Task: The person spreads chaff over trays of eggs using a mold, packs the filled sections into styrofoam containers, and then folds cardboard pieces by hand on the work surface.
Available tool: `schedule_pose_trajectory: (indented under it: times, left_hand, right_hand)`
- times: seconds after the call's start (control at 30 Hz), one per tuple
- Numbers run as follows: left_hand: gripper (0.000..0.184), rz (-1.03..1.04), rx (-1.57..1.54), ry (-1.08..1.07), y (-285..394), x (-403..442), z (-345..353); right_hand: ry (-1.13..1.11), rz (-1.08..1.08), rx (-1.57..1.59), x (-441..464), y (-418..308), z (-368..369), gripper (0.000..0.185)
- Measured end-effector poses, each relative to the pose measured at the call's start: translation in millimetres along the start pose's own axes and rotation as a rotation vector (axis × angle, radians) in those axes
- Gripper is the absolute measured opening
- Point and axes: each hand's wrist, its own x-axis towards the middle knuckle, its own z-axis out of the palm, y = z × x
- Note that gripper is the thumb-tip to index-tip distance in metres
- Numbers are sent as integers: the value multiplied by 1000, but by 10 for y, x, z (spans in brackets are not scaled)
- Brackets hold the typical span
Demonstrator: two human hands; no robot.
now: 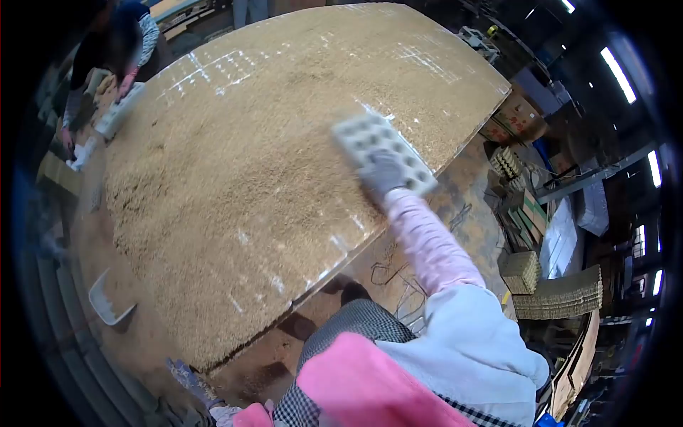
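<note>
My right hand, in a grey glove, is stretched out over a large table spread with loose tan, sawdust-like grains. It grips a pale tray with rows of round hollows, close to the table's right edge. Tray and hand are slightly blurred. Down at the lower left, my left hand wears a purplish glove with tan bits stuck to it. Its fingers are stretched out beside the table's near corner, and I see nothing held in them.
A white scoop-like pan lies left of the heap. At the upper left another person handles white items at the table's edge. On the right are stacked moulded trays, a carton and a metal beam. Wires lie on the floor.
</note>
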Motion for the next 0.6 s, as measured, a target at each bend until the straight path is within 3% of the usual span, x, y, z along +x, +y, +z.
schedule_pose_trajectory:
  times: [0.03, 0.07, 0.17, 0.23, 0.3, 0.33, 0.43, 0.5, 0.6]
  left_hand:
    - [54, 77, 27, -26, 309, 52, 1]
    - [54, 165, 18, -78, 668, 102, 3]
    - [55, 325, -166, -83, 1889, -28, 269]
    - [58, 392, -282, -24, 2698, -159, 565]
    - [61, 374, -145, -106, 3241, -175, 904]
    - [63, 354, -72, -146, 3416, -155, 1033]
    - [71, 355, 346, 6, 3658, -119, 1354]
    - [75, 361, 301, 10, 3669, -123, 1396]
    - [76, 339, 325, -11, 3717, -125, 1292]
  right_hand:
    - [-189, 222, -14, 181, 777, 246, 41]
    - [-221, 407, -13, 211, 959, -176, 44]
    - [13, 459, -226, 347, 2072, -58, 68]
    - [-108, 644, -149, 731, 2614, -25, 78]
    - [-175, 812, -158, 1248, 2900, 12, 72]
    - [-196, 795, -124, 1567, 2934, 4, 71]
    - [-177, 668, 9, 2549, 2982, 502, 69]
    - [-223, 614, -24, 3195, 2528, 861, 69]
    - [-287, 292, 114, 3889, 1321, 1262, 64]
